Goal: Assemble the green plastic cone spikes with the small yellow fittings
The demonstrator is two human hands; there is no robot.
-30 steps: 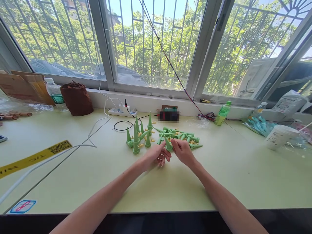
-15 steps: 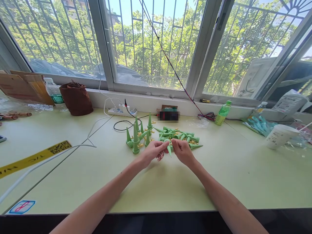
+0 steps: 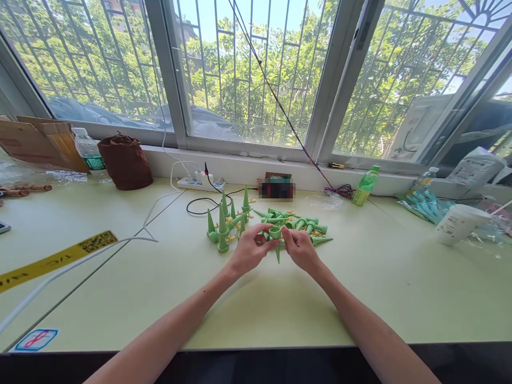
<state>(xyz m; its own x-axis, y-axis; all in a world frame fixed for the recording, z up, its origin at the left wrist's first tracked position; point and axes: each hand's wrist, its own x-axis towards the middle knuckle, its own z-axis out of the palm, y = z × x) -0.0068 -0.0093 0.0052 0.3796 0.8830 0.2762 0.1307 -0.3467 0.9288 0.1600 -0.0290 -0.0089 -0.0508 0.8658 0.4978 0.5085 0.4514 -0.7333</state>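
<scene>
My left hand [image 3: 248, 249] grips a green plastic watering spike [image 3: 275, 233] by its round collar. The open, threaded end faces up and the pointed tip hangs down. Right beside the collar, my right hand [image 3: 300, 249] is closed with thumb and fingertips together; what it pinches is hidden. Several green spikes with small yellow valves, among them a front one [image 3: 222, 229], stand upright to the left of my hands. Behind and to the right lies a loose pile of green spikes [image 3: 310, 223] with yellow pieces among them.
A power strip [image 3: 202, 181] and black cable lie along the window ledge. A brown drawstring bag [image 3: 125, 162] stands at the left. Toward the right are a green bottle [image 3: 365, 186] and a white cup [image 3: 460, 224]. A white cable [image 3: 96, 257] crosses the table on the left.
My left hand has turned the spike, so its open collar now shows upward between my hands. The right hand has stayed nearly in place.
</scene>
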